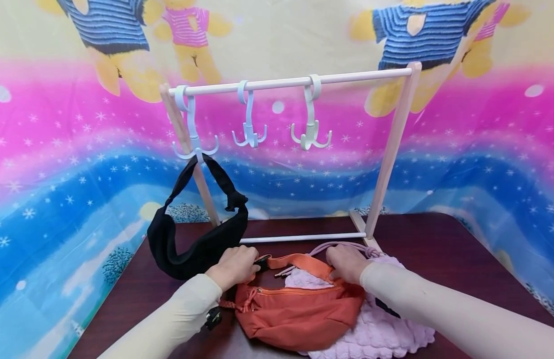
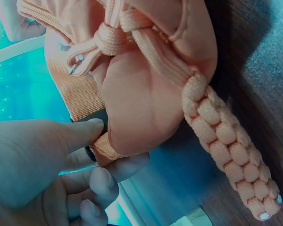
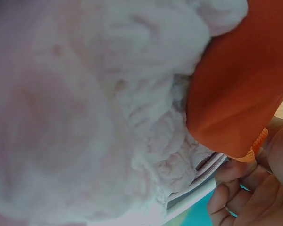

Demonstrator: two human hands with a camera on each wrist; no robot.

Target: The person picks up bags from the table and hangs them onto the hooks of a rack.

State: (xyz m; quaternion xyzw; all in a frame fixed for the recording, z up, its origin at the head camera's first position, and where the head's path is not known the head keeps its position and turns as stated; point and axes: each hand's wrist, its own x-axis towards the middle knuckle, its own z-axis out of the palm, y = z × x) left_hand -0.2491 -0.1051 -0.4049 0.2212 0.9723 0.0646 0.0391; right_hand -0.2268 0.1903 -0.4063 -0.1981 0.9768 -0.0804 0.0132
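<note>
An orange waist bag (image 1: pixel 299 319) lies at the front of the table, zipper up, partly over a pink puffy bag (image 1: pixel 380 331). My left hand (image 1: pixel 236 264) pinches its strap at a black buckle (image 1: pixel 262 261), between thumb and fingers in the left wrist view. From that end of the bag hangs a braided cord pull (image 2: pixel 226 146). At the other end, my right hand (image 1: pixel 347 263) grips the orange strap (image 1: pixel 299 259) where it joins the bag. The strap arches up between both hands.
Behind the hands stands a wooden rack (image 1: pixel 395 144) with three hooks on its top rail. A black waist bag (image 1: pixel 200 252) hangs from the left hook (image 1: pixel 196 142), close to my left hand. The middle hook (image 1: pixel 250 127) and right hook (image 1: pixel 310 127) hold nothing.
</note>
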